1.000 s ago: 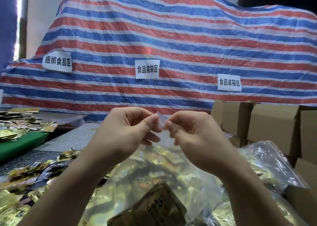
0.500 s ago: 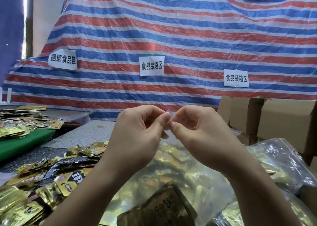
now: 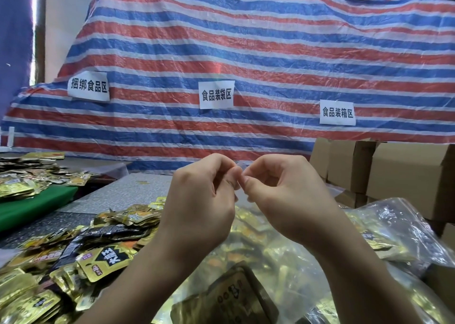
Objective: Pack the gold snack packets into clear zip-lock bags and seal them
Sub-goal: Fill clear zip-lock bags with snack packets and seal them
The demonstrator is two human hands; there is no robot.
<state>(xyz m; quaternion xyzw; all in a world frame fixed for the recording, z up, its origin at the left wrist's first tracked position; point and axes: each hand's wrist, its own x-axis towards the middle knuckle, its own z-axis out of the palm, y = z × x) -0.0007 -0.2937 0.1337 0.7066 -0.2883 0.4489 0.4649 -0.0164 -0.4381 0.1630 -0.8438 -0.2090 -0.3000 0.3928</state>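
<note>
We pinch the top edge of the clear zip-lock bag (image 3: 283, 257) between our left hand (image 3: 204, 200) and right hand (image 3: 283, 195), at twelve o'clock above its gold snack packets (image 3: 270, 245), probably to press the seal shut.

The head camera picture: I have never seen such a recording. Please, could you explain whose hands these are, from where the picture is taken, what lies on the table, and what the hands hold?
There is no machine here. A person wears one camera on the head, and it looks forward and down, so you see that person's own two bare hands. The left hand and the right hand meet at the fingertips and pinch the top edge of a clear zip-lock plastic bag that hangs below them with gold packets inside. Loose shiny gold snack packets lie in a heap on the grey speckled table at the left. Another filled clear bag lies at the right, before brown cardboard boxes. Behind is a red, white and blue striped tarpaulin with white paper signs.
</note>
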